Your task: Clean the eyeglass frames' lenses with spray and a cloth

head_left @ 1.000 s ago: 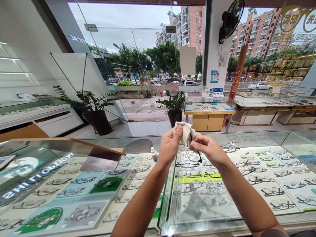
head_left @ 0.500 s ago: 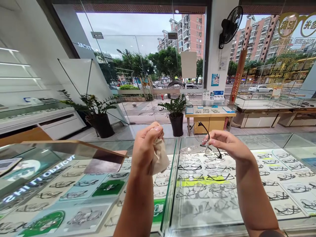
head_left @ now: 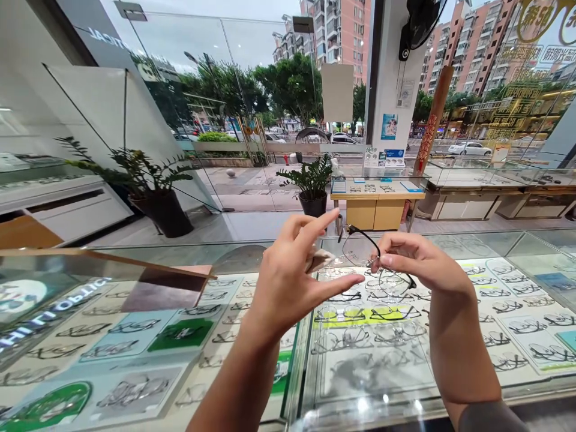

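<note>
My right hand (head_left: 416, 259) pinches a pair of eyeglasses (head_left: 366, 235) between thumb and fingers, near the bridge. The glasses have a dark upper rim and clear lenses, and are tilted above the glass counter. Facing them from the left is my left hand (head_left: 299, 270), its thumb and index finger spread wide. A beige cloth (head_left: 320, 259) is tucked in its palm, mostly hidden by the hand. The left fingertips are close to the nearer lens, and I cannot tell whether they touch it.
Below my hands, a glass display counter (head_left: 310, 360) holds rows of eyeglasses. A wood-edged panel (head_left: 166, 270) stands on its left part. Beyond are a potted plant (head_left: 314, 201), another plant pot (head_left: 164, 215) and a small wooden showcase (head_left: 375, 213) near the glass front.
My left hand has moved right toward the eyeglasses, its thumb and index finger spreading from a fist around the cloth. The glasses have turned slightly, and the view has tilted down.
</note>
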Demonstrator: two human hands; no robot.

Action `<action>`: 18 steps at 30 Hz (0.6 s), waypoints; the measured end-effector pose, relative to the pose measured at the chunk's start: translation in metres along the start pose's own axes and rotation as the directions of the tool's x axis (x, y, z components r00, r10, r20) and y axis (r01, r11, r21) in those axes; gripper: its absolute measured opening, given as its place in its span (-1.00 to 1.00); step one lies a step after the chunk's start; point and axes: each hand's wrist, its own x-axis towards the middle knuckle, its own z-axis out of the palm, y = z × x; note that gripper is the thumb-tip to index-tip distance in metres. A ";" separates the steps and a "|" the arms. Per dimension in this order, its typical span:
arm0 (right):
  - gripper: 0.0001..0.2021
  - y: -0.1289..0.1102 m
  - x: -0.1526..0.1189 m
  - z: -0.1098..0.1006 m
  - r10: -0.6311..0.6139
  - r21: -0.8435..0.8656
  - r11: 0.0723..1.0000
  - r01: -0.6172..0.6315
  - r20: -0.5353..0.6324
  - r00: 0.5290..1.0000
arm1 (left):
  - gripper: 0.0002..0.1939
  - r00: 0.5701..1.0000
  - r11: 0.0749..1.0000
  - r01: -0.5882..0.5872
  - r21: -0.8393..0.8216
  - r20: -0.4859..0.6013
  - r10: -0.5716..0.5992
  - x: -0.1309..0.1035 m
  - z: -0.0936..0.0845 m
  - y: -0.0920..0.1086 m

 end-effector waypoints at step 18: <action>-0.73 -0.007 -0.007 0.006 -0.311 -0.349 0.920 0.177 -0.378 0.872 | -0.34 0.962 0.996 0.016 0.083 -0.272 0.007 -0.003 0.010 0.001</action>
